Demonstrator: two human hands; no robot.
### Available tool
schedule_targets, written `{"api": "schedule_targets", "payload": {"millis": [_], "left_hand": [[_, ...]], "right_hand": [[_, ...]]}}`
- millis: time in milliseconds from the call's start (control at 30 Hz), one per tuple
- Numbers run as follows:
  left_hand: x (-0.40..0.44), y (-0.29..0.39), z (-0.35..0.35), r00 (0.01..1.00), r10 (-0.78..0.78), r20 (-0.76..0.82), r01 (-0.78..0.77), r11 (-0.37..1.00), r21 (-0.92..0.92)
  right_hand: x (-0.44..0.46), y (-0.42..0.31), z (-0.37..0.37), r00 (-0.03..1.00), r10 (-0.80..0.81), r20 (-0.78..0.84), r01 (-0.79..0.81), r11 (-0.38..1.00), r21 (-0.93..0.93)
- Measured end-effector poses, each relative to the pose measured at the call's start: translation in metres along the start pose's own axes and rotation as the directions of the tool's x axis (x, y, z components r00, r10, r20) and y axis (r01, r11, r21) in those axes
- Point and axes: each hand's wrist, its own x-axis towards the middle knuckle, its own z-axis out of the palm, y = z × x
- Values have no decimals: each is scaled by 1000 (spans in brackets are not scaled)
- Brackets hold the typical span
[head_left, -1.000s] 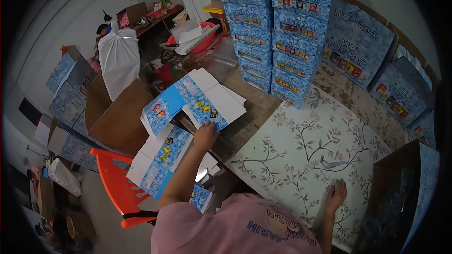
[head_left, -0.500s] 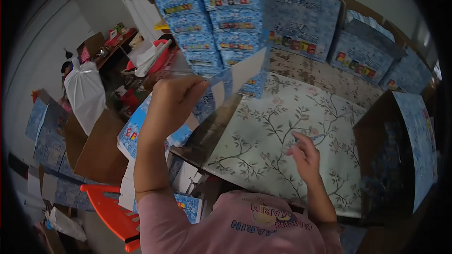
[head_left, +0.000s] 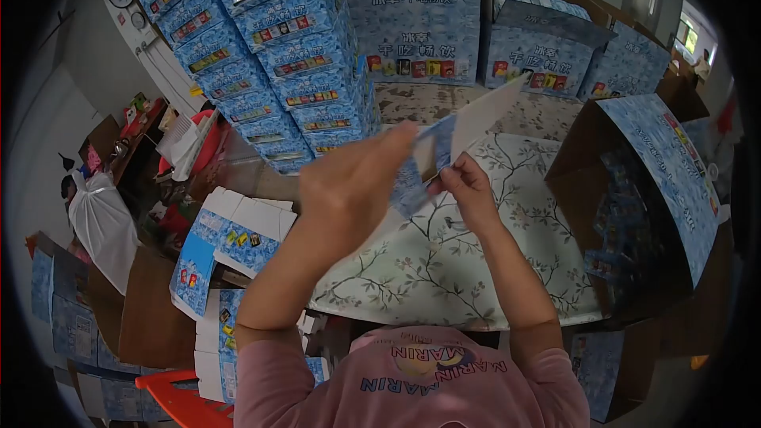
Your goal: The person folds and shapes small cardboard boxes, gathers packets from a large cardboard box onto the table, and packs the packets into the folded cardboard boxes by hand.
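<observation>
My left hand (head_left: 349,190), slightly blurred, is closed on the edge of a folding carton (head_left: 485,115) held above the table. The carton is blue-printed outside, with white flaps standing out at its top end. At its right side my right hand (head_left: 473,194) pinches the carton's lower edge between thumb and fingers. Part of the carton is hidden behind my left hand. Beneath both hands lies a pale tablecloth (head_left: 372,269) with a branch-and-flower pattern. Unfolded blue and white cartons (head_left: 238,226) lie left of my left forearm.
A tall stack of blue printed boxes (head_left: 289,55) stands at the back left. Large display cartons (head_left: 412,20) line the back. On the right, an open brown carton (head_left: 575,166) holds small blue packets (head_left: 622,218). An orange chair (head_left: 170,400) is at lower left.
My left hand has brought the carton rightward over the tablecloth. My right hand has risen from above the cloth and taken hold of the carton. The view has turned right.
</observation>
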Motion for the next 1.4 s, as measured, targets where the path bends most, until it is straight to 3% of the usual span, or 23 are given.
{"api": "schedule_targets", "payload": {"millis": [33, 100, 167, 267, 300, 333, 367, 433, 467, 500, 567, 600, 633, 700, 767, 833, 967, 1033, 1100, 1167, 1267, 1333, 1400], "left_hand": [[-4, 6, 14, 1000, 1, 5, 0, 1000, -11], [-23, 13, 45, 960, -79, 267, 94, 995, -45], [-66, 8, 86, 921, -94, 377, 129, 989, -70], [-168, -1, 159, 774, -183, 606, 258, 965, -38], [-199, 4, 177, 661, -224, 716, 337, 941, -16], [-220, 12, 182, 659, -203, 725, 334, 942, -40], [-231, 16, 184, 646, -209, 734, 323, 946, -14], [-227, 7, 189, 653, -210, 728, 300, 954, 7], [-218, 6, 179, 626, -348, 698, 626, 758, -183], [-208, 7, 166, 542, -472, 695, 830, 429, -356], [-162, 18, 112, 615, -512, 600, 789, 403, -465], [-145, 25, 87, 674, -547, 497, 728, 380, -571], [-138, 31, 72, 668, -553, 498, 735, 382, -560], [-134, 38, 52, 812, -515, 275, 564, 570, -598], [-149, 33, 51, 774, -569, 278, 622, 604, -499], [-172, 20, 58, 556, -808, 196, 809, 472, -350], [-199, -4, 38, 598, -782, 175, 799, 564, -207], [-198, -11, 26, 497, -859, 120, 853, 458, -252], [-204, -22, 17, 486, -868, 97, 849, 444, -286], [-206, -24, 22, 471, -878, 84, 844, 422, -330], [-212, -31, 36, 431, -897, 99, 837, 357, -414], [-221, -43, 52, 198, -979, 40, 850, 151, -504], [-212, -39, 56, 169, -973, 156, 783, 37, -620]], "right_hand": [[-8, 10, -16, 1000, 3, -11, -3, 1000, -1], [-36, 22, -50, 981, 183, -68, -192, 963, -191], [-81, 29, -87, 877, 457, -149, -476, 783, -399], [-134, 23, -111, 818, 504, -279, -576, 718, -391], [-147, 26, -120, 784, 526, -329, -614, 583, -532], [-159, 26, -123, 751, 539, -382, -633, 422, -649], [-168, 24, -121, 746, 531, -403, -644, 418, -641], [-165, 25, -110, 905, 239, -353, -415, 304, -857], [-153, 2, -84, 938, 124, -323, -345, 281, -895], [-146, -16, -64, 939, 128, -320, -344, 281, -896], [-133, -38, -28, 970, -237, 58, 101, 174, -980], [-129, -42, -10, 971, -232, 56, 101, 188, -977], [-123, -45, 7, 960, -202, 194, 220, 117, -968], [-114, -30, 33, 925, -166, 342, 355, 57, -933], [-111, 12, 52, 845, -129, 519, 531, 89, -843], [-112, 45, 72, 805, -82, 587, 592, 82, -801], [-116, 56, 96, 764, 65, 642, 633, 123, -765], [-113, 30, 90, 714, -8, 700, 683, 231, -693], [-91, 0, 93, 671, -81, 737, 716, 330, -616], [-54, -23, 93, 668, -296, 683, 741, 174, -648], [-47, 14, 74, 652, -194, 733, 756, 93, -648], [-56, 18, 65, 695, -121, 709, 719, 72, -692], [-60, 15, 57, 741, -34, 670, 671, 43, -740]]}}
